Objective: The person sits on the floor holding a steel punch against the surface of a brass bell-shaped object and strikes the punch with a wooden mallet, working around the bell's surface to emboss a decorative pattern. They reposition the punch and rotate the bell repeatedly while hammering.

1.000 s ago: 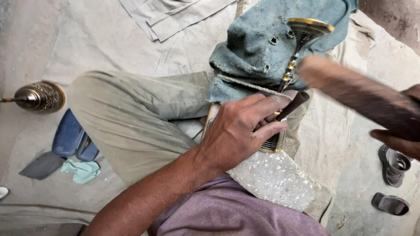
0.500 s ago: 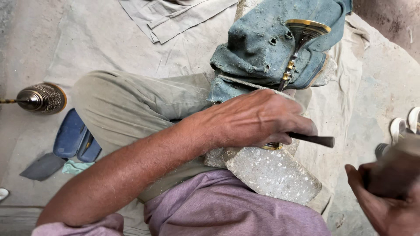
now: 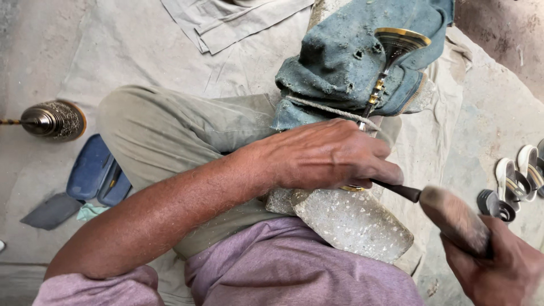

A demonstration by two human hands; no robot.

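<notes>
My left hand is closed around a dark chisel-like tool, whose butt end sticks out to the right of my fingers. The hand rests on a brass stemmed cup that lies across a dusty blue cloth, its base hidden under my fingers. A speckled stone slab sits on my lap beneath the hand. My right hand, at the lower right, grips a wooden mallet; the mallet's head is right at the tool's butt end.
An engraved brass piece stands on the ground sheet at the left, with blue slippers and a grey shard below it. Sandals lie at the right edge. A folded cloth lies at the top.
The mallet swung from high at the upper right, down and out to the lower right, and now meets the tool's end. My left hand rolled over the tool and stayed on the cup.
</notes>
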